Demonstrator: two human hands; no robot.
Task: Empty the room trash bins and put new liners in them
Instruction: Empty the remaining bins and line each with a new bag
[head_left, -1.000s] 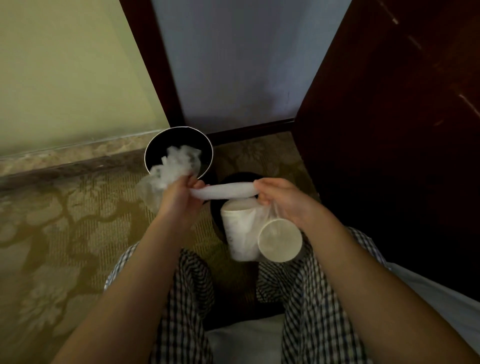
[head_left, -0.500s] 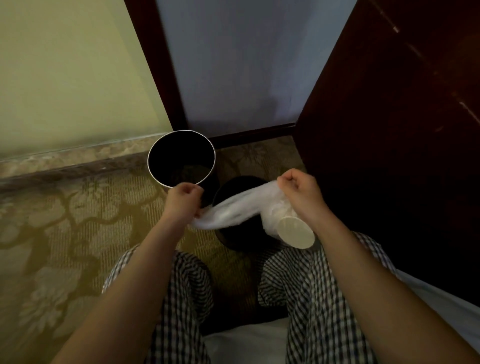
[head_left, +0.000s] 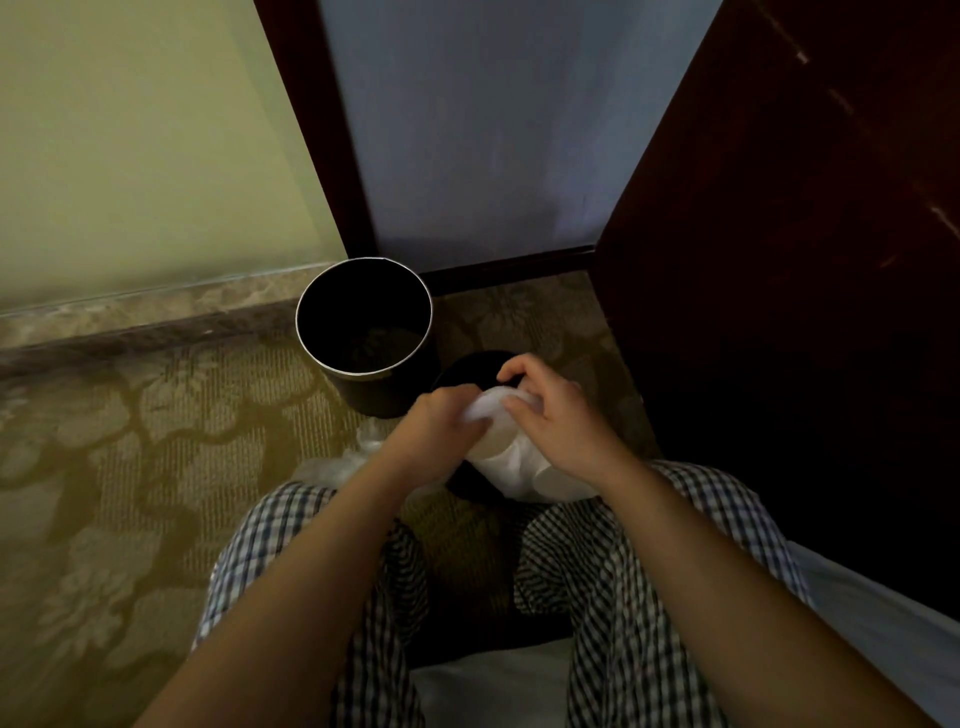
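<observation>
**White bag gathered at the neck above a dark bin**

Nearest the camera, checked trousers (head_left: 613, 571) are seen at both knees, with white cloth (head_left: 488, 686) lying between them. Two bare forearms are stretched forward from there. The left hand (head_left: 441, 423) and the right hand (head_left: 558, 415) are brought together on a white bag (head_left: 511, 462). The bag's bunched top is pinched in the left grip, with the fingers curled round it. The right grip is closed on the same bunch from the other side, its fingers hooked over the top. The body of the bag hangs below the hands, and a pale rounded shape, possibly a cup, is shown through it, though the light is too dim to be sure. The bag is held over a dark round bin (head_left: 457, 374), most of which is hidden by the hands. Just left of the left wrist, crumpled clear plastic (head_left: 337, 462) is seen lying on the patterned carpet (head_left: 130, 441). Further off, a black bin (head_left: 384, 395) with a pale rim is stood upright just beside the dark one. Behind it are a stone skirting (head_left: 130, 312), a greenish wall (head_left: 156, 130) and a blue-grey panel (head_left: 467, 130). The right side is filled by dark wood (head_left: 805, 260).
</observation>
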